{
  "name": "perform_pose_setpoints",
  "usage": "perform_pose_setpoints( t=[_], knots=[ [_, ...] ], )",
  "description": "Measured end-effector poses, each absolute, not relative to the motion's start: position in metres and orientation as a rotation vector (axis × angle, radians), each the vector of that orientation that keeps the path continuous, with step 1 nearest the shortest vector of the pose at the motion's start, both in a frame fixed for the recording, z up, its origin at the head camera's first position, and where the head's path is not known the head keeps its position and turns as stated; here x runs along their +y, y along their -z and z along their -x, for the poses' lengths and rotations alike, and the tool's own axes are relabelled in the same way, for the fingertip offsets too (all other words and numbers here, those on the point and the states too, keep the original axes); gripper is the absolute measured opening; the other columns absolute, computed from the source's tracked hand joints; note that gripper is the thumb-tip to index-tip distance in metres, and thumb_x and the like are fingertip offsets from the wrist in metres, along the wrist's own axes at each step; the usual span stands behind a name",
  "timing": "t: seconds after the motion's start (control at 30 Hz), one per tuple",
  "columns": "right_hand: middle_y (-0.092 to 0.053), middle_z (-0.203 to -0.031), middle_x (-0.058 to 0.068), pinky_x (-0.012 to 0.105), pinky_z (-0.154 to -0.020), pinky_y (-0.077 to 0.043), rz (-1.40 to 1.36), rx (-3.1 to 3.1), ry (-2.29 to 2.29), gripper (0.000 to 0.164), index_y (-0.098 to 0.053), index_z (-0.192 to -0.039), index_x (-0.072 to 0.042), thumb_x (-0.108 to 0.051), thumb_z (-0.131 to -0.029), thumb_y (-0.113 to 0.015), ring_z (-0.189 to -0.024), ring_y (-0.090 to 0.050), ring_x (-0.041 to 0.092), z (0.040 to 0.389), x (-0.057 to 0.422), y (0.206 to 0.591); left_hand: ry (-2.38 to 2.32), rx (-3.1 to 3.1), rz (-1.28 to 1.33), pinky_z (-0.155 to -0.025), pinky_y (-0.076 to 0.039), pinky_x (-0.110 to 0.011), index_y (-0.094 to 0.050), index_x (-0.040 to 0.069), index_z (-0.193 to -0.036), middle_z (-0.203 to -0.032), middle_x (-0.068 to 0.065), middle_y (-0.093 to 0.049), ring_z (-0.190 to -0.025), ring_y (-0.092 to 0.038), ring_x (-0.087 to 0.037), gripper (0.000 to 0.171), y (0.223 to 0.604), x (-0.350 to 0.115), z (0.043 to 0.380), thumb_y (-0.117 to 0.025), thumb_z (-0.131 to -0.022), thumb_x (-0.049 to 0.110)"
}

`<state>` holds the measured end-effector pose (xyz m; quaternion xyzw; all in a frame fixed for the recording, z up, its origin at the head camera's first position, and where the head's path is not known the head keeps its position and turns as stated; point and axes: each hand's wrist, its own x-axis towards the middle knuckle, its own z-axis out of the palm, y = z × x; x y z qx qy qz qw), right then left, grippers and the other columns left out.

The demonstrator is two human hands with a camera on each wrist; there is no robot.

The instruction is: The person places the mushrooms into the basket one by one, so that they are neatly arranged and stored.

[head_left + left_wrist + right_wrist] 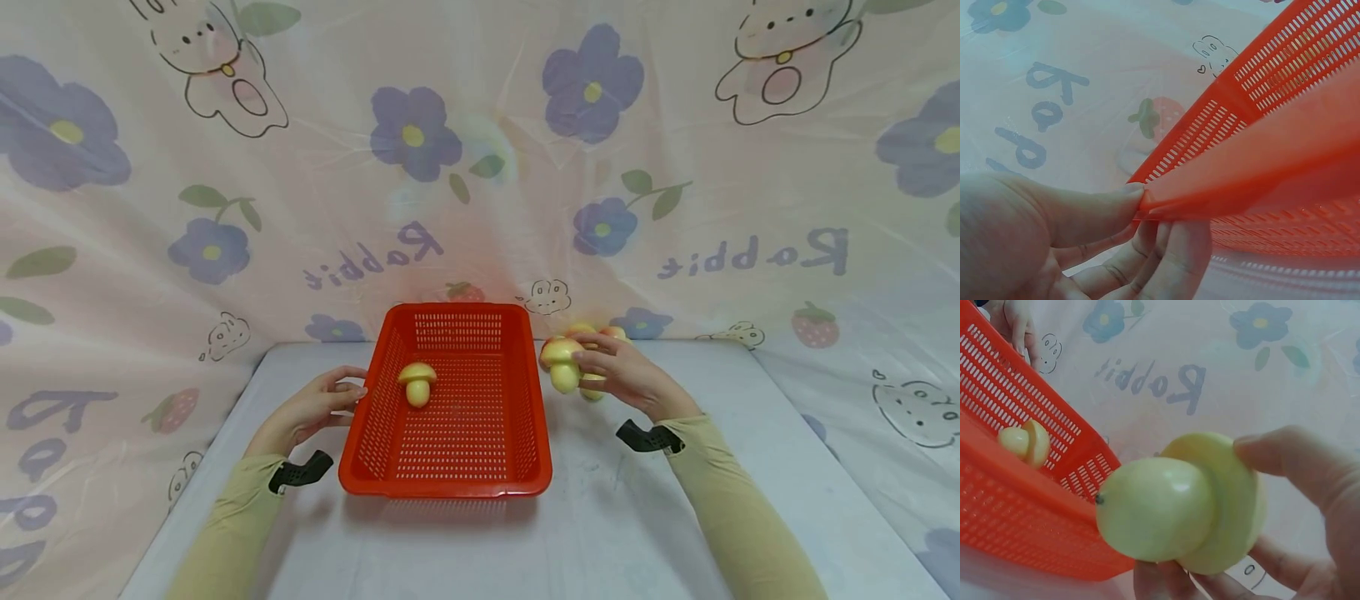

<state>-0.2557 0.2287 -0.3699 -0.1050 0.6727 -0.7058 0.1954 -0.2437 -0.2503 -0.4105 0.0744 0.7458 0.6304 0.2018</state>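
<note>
A red plastic basket [450, 487] with slotted walls stands on the table. My left hand [318, 406] pinches its left rim between thumb and fingers, as the left wrist view shows close up. Inside the basket, left of its middle, lies one yellow toy mushroom [417, 384]. To the right of the basket, my right hand [618, 372] holds a second toy mushroom [1160, 506] by its cap, with the pale stem pointing away from the palm. Behind that hand sit several more yellow and reddish pieces [592, 389], partly hidden by the fingers and the held mushroom.
The white table [615, 533] ends at a hanging cloth [495, 208] printed with flowers and rabbits, close behind the basket. A black wrist mount [300, 472] sits on the left sleeve, another mount [648, 437] on the right one.
</note>
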Motion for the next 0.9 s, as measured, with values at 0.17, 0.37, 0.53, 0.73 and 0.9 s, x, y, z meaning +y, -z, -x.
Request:
perform_pose_setpoints(
  t=[0.17, 0.37, 0.53, 0.73, 0.9],
  knots=[
    [-0.042, -0.128, 0.015, 0.044, -0.09, -0.048, 0.298, 1.865, 1.999, 0.056, -0.028, -0.143, 0.003, -0.014, -0.097, -0.056, -0.107, -0.053, 0.029, 0.258, 0.22, 0.368, -1.762, 2.077, -0.192, -0.079, -0.055, -0.04, -0.033, -0.001, -0.139, -0.109, -0.016, -0.062, -0.089, -0.064, -0.025, 0.052, 0.41, -0.25, 0.244, -0.058, -0.097, 0.016],
    [-0.043, -0.129, 0.018, 0.044, -0.091, -0.048, 0.28, 1.863, 2.004, 0.057, -0.029, -0.143, 0.002, -0.015, -0.097, -0.058, -0.106, -0.057, 0.029, 0.26, 0.21, 0.366, -1.759, 2.084, -0.191, -0.078, -0.055, -0.04, -0.034, -0.002, -0.138, -0.109, -0.016, -0.062, -0.089, -0.064, -0.025, 0.051, 0.41, -0.249, 0.244, -0.058, -0.097, 0.016],
    [-0.045, -0.129, 0.018, 0.046, -0.093, -0.047, 0.258, 1.819, 2.047, 0.056, -0.032, -0.141, 0.001, -0.015, -0.096, -0.06, -0.107, -0.057, 0.03, 0.261, 0.199, 0.363, -1.756, 2.09, -0.193, -0.078, -0.055, -0.04, -0.034, -0.001, -0.138, -0.108, -0.015, -0.062, -0.089, -0.064, -0.025, 0.052, 0.41, -0.25, 0.243, -0.059, -0.097, 0.017],
    [-0.048, -0.127, 0.017, 0.048, -0.092, -0.048, 0.291, 1.839, 2.044, 0.052, -0.04, -0.137, 0.0, -0.017, -0.093, -0.064, -0.107, -0.056, 0.033, 0.265, 0.183, 0.363, -1.766, 2.075, -0.191, -0.079, -0.055, -0.041, -0.033, -0.001, -0.139, -0.109, -0.016, -0.061, -0.09, -0.064, -0.025, 0.053, 0.41, -0.251, 0.243, -0.059, -0.097, 0.017],
    [-0.049, -0.125, 0.016, 0.045, -0.09, -0.049, 0.299, 1.863, 2.025, 0.049, -0.043, -0.134, -0.001, -0.018, -0.093, -0.065, -0.104, -0.056, 0.031, 0.267, 0.169, 0.362, -1.767, 2.071, -0.198, -0.078, -0.055, -0.04, -0.033, -0.002, -0.139, -0.109, -0.016, -0.061, -0.089, -0.064, -0.025, 0.052, 0.41, -0.25, 0.244, -0.058, -0.097, 0.016]
  ],
)
